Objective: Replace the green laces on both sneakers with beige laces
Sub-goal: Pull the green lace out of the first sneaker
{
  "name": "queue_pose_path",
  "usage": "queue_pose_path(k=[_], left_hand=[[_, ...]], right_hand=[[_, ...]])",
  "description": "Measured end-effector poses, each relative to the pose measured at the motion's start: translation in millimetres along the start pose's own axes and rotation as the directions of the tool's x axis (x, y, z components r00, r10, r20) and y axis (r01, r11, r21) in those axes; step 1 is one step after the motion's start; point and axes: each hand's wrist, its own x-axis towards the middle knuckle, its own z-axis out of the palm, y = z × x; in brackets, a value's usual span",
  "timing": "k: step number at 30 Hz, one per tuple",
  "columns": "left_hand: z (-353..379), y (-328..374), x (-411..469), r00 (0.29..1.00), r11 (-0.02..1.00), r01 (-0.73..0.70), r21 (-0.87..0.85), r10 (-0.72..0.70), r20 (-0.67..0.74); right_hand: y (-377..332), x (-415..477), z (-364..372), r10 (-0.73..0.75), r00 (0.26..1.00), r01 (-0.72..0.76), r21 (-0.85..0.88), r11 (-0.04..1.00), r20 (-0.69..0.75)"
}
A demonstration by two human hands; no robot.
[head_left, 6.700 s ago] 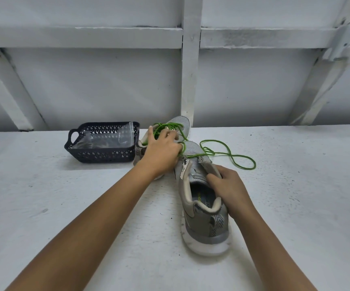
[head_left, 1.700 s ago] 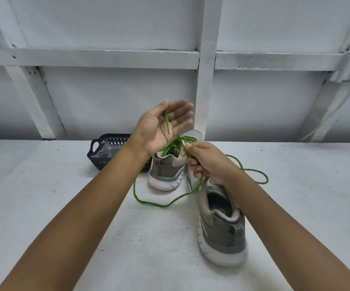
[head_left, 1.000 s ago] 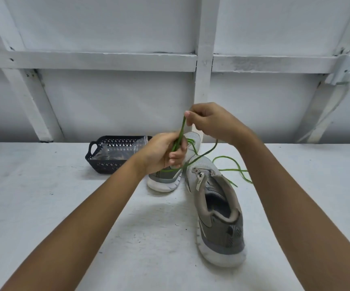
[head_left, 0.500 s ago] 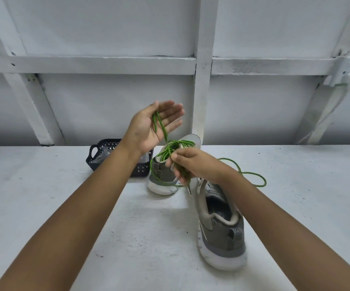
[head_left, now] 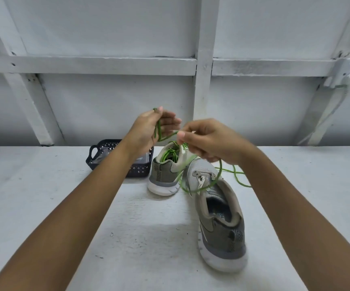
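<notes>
White table (head_left: 44, 217), left fingers (head_left: 170, 121) curled round green lace (head_left: 158, 129), right fingers (head_left: 193, 131) pinching it above sneakers (head_left: 222, 236)

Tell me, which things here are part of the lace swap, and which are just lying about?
In use: left hand, right hand, green lace they hold, near sneaker, far sneaker.
Lying about: black basket, clear bag inside it (contents unclear), white table.

The lace (head_left: 159, 128) was green. Near sneaker (head_left: 224, 238) and far sneaker (head_left: 163, 171) were grey, white-soled, chevron-marked; the basket (head_left: 140, 170) was dark lattice.
</notes>
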Motion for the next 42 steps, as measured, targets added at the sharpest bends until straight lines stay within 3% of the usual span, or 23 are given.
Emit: queue_pose_path(k=[3, 5, 9, 13, 16, 21, 25, 30, 34, 38, 42], left_hand=[[-0.9, -7.9, -6.4, 0.998, 0.989, 0.037, 0.145, -0.044, 0.042], [6.5, -13.3, -12.7, 0.989, 0.987, 0.074, 0.146, -0.091, 0.117], [23.4, -19.1, -23.3, 0.938, 0.986, 0.164, 0.031, -0.166, 0.305], [29.9, -15.6, -27.8, 0.894, 0.984, 0.139, -0.109, -0.077, 0.442], [28.0, -6.5, -25.2, 0.908, 0.957, 0.138, -0.257, -0.019, 0.419], [7.7, 7.3, -9.7, 0.978, 0.936, 0.031, -0.351, 0.044, 0.205], [-6.0, 7.6, -1.5, 0.997, 0.959, -0.016, -0.282, 0.036, 0.065], [-6.3, -9.0, -6.8, 1.0, 0.999, 0.017, -0.034, -0.016, 0.026], [6.7, -23.1, -16.3, 0.985, 0.991, 0.076, 0.109, -0.091, 0.145], [21.8, -30.8, -22.8, 0.966, 0.98, 0.114, 0.161, -0.147, 0.211], [26.3, -29.2, -23.2, 0.919, 0.978, 0.203, -0.04, -0.176, 0.352]], right_hand=[[-12.2, 3.8, -15.1, -0.047, 0.995, 0.057, 0.124, 0.991, -0.086], [-15.1, 10.3, -20.9, -0.08, 0.986, 0.104, 0.164, 0.981, -0.143], [-2.2, 32.5, -20.0, -0.041, 0.955, 0.098, 0.181, 0.979, -0.294], [28.5, 44.6, -0.6, 0.102, 0.93, -0.026, 0.213, 0.977, -0.354], [45.4, 38.3, 23.0, 0.183, 0.936, -0.121, 0.214, 0.969, -0.3], [45.0, 15.4, 49.7, 0.162, 0.978, -0.169, -0.045, 0.985, -0.13], [25.5, -3.3, 51.3, 0.097, 0.995, -0.097, 0.01, 0.995, -0.007], [-5.9, -14.4, 28.1, -0.095, 0.994, 0.098, 0.048, 0.994, -0.062], [-17.4, -5.3, 9.0, -0.181, 0.965, 0.185, 0.002, 0.983, -0.188], [-1.6, 19.0, -2.5, -0.1, 0.911, 0.11, 0.001, 0.994, -0.399], [35.6, 37.9, -5.4, 0.087, 0.892, -0.043, 0.108, 0.993, -0.443]])
